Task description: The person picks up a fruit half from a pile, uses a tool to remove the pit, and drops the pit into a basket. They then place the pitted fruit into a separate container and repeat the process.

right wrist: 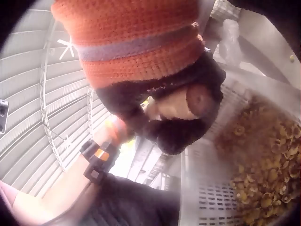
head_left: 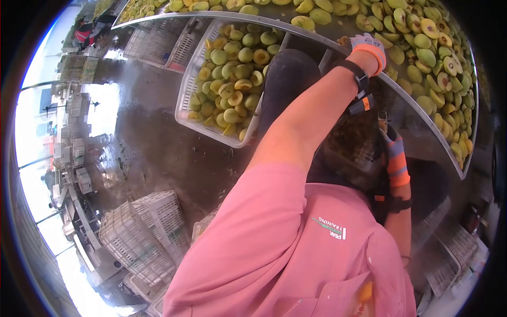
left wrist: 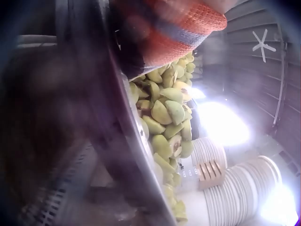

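My left hand [head_left: 369, 48], in a grey glove with an orange cuff, reaches over the metal table rim [head_left: 406, 94]. A small brownish fruit piece [head_left: 344, 41] shows right by its fingers. The glove hides the palm, so I cannot tell whether it grips the piece. In the left wrist view, the orange cuff [left wrist: 188, 28] is above green fruit halves [left wrist: 162, 113]. My right hand [head_left: 395, 153], low between the knees, grips a tool by its wooden handle [right wrist: 181, 103]; black glove fingers [right wrist: 174, 136] curl around it. The tool's metal end [head_left: 383, 120] points up towards the table.
Cut green fruit [head_left: 422, 58] covers the table. A white crate [head_left: 182, 105] of fruit halves stands by my left knee. Below my right hand, another crate [right wrist: 216, 202] contains brownish scraps [right wrist: 268, 165]. Empty crates [head_left: 140, 227] are stacked behind on the wet floor [head_left: 158, 132].
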Demonstrator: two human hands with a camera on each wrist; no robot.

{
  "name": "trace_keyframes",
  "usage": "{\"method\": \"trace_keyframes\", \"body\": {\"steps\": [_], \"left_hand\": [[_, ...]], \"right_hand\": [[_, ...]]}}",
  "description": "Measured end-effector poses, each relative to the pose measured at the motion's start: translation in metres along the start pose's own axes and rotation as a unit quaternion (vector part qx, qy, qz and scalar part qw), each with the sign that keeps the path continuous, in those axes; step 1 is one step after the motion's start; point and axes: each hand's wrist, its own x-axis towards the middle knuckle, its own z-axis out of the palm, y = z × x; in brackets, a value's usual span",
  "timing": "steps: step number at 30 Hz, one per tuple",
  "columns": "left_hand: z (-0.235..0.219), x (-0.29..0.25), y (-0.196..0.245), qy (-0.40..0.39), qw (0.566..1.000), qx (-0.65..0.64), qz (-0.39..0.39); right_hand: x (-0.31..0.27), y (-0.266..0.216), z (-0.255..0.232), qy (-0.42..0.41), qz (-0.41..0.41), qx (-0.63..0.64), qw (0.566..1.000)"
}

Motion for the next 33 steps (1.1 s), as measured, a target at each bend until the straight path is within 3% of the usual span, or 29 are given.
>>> {"method": "trace_keyframes", "body": {"steps": [4, 10, 13, 14, 17, 18, 19, 21, 23, 25, 26, 27, 28, 29, 30, 31, 32, 33], "left_hand": [[0.01, 0.027, -0.004, 0.006, 1.0, -0.006, 0.005], [-0.005, 0.002, -0.001, 0.044, 0.997, -0.038, -0.052], [0.037, 0.063, -0.01, -0.039, 0.995, 0.083, -0.034], [0.029, 0.06, -0.011, -0.087, 0.986, 0.138, -0.017], [0.003, 0.041, 0.0, -0.109, 0.986, 0.121, 0.033], [0.004, 0.034, 0.002, -0.035, 0.998, 0.027, 0.047], [-0.001, 0.032, 0.001, -0.083, 0.988, 0.112, 0.066], [-0.008, 0.027, 0.002, -0.055, 0.996, 0.066, 0.028], [-0.008, 0.011, 0.003, 0.082, 0.996, -0.02, -0.03], [-0.007, 0.006, -0.008, 0.146, 0.977, -0.147, -0.043], [-0.001, 0.004, -0.018, 0.213, 0.927, -0.308, -0.008], [0.012, 0.006, -0.034, 0.17, 0.802, -0.573, 0.009], [0.013, 0.006, -0.043, 0.098, 0.608, -0.788, 0.02], [0.005, -0.012, -0.04, 0.098, 0.615, -0.777, 0.096], [0.005, -0.019, -0.039, 0.046, 0.539, -0.838, 0.072], [0.005, -0.027, -0.038, 0.001, 0.456, -0.889, 0.04], [0.002, -0.044, -0.02, 0.066, 0.469, -0.879, 0.051], [0.015, -0.046, -0.019, 0.074, 0.521, -0.844, 0.101]], "right_hand": [[0.007, 0.012, -0.005, -0.001, -0.009, -0.016, 1.0], [0.003, 0.009, -0.008, 0.002, 0.011, -0.004, 1.0], [0.006, 0.013, -0.014, 0.009, 0.031, 0.005, 0.999], [0.005, 0.013, -0.012, 0.016, 0.018, 0.011, 1.0], [-0.002, 0.003, -0.006, 0.028, -0.005, 0.024, 0.999], [-0.009, -0.009, -0.001, 0.023, 0.004, 0.026, 0.999], [-0.016, -0.019, 0.003, 0.019, 0.013, 0.029, 0.999], [-0.02, -0.024, 0.004, 0.031, -0.005, 0.016, 0.999], [-0.025, -0.027, 0.003, 0.036, -0.055, 0.013, 0.998], [-0.029, -0.035, 0.004, 0.035, -0.048, 0.065, 0.996], [-0.021, -0.023, 0.003, 0.013, -0.05, 0.105, 0.993], [-0.016, -0.016, -0.001, -0.005, -0.052, 0.147, 0.988], [-0.017, -0.017, 0.001, 0.005, -0.069, 0.146, 0.987], [-0.019, -0.025, 0.008, 0.017, -0.085, 0.142, 0.986], [-0.018, -0.032, 0.011, 0.024, -0.103, 0.135, 0.985], [-0.013, -0.028, 0.007, -0.014, -0.062, 0.159, 0.985], [-0.014, -0.033, 0.011, 0.011, -0.089, 0.136, 0.987], [-0.019, -0.041, 0.018, 0.034, -0.111, 0.112, 0.987]]}}
